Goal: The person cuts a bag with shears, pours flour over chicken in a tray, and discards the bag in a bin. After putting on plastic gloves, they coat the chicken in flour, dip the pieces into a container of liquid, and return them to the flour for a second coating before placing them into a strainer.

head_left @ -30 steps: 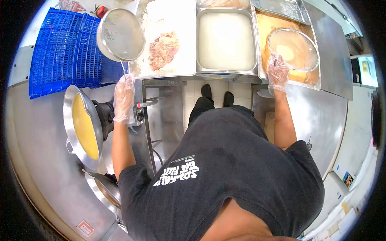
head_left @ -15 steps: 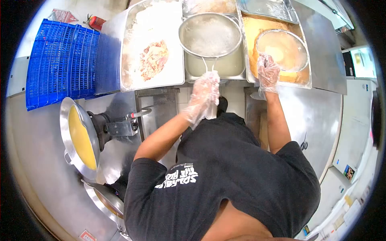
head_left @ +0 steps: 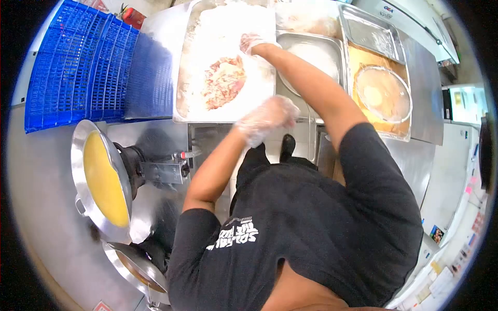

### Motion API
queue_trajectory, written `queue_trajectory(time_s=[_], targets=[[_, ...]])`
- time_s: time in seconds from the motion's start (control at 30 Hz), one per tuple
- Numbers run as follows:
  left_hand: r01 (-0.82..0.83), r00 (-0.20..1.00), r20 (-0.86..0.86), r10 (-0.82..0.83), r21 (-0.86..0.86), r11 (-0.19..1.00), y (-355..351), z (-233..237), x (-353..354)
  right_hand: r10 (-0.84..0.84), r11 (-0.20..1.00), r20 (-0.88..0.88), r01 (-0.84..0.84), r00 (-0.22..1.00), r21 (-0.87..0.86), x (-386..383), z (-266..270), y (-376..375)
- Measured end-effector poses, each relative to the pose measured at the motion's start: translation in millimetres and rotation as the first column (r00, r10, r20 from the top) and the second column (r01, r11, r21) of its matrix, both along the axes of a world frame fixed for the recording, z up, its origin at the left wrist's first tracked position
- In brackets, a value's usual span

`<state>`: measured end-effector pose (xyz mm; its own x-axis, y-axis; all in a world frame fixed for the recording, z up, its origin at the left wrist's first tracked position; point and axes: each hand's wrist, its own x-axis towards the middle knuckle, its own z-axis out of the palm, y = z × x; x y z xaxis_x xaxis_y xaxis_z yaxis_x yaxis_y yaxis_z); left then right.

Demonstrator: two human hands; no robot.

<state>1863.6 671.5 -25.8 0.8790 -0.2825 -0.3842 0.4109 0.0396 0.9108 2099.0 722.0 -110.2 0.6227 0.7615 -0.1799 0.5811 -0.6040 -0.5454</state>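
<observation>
My left hand (head_left: 267,120), in a clear plastic glove, hovers at the front edge of the flour tray (head_left: 181,113). Its fingers are loosely bent and apart, with nothing seen in them. My right hand (head_left: 251,42), gloved too, reaches across my body over the white flour (head_left: 223,31); its fingers look apart and empty, though glare blurs them. Pieces of raw meat (head_left: 224,83) lie heaped on the flour just below it. A round strainer (head_left: 314,59) rests in the metal pan of liquid, its handle (head_left: 312,135) jutting toward me, partly hidden by my right forearm.
At the right, a ring-rimmed sieve (head_left: 384,94) lies in a tray of yellowish crumbs (head_left: 360,59), with an empty-looking metal tray (head_left: 371,36) behind. Blue crates (head_left: 78,67) stand left. A wok of yellow oil (head_left: 106,179) and a second pan (head_left: 137,269) sit lower left.
My left hand has let go of the strainer, which now sits in the liquid pan. My right hand has left the crumb tray and swung left over the flour. The view has shifted.
</observation>
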Motion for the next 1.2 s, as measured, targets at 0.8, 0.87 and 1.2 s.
queue_trajectory(time_s=[0.8,0.87,1.2], targets=[[-0.503,0.778,0.491,-0.391,0.861,0.08,334.8,-110.3,254.2,0.002,0.914,0.06,0.022,0.998,-0.405,-1.7,-31.5,23.4],[-0.453,0.881,0.472,-0.014,0.852,0.262,332.2,-120.4,269.8,0.033,0.914,0.08,0.002,0.996,-0.406,1.5,-31.2,16.9],[-0.155,0.944,0.248,-0.215,0.915,0.373,335.5,-131.9,253.8,-0.068,0.848,0.241,0.184,0.968,-0.498,-24.7,-26.8,27.5]])
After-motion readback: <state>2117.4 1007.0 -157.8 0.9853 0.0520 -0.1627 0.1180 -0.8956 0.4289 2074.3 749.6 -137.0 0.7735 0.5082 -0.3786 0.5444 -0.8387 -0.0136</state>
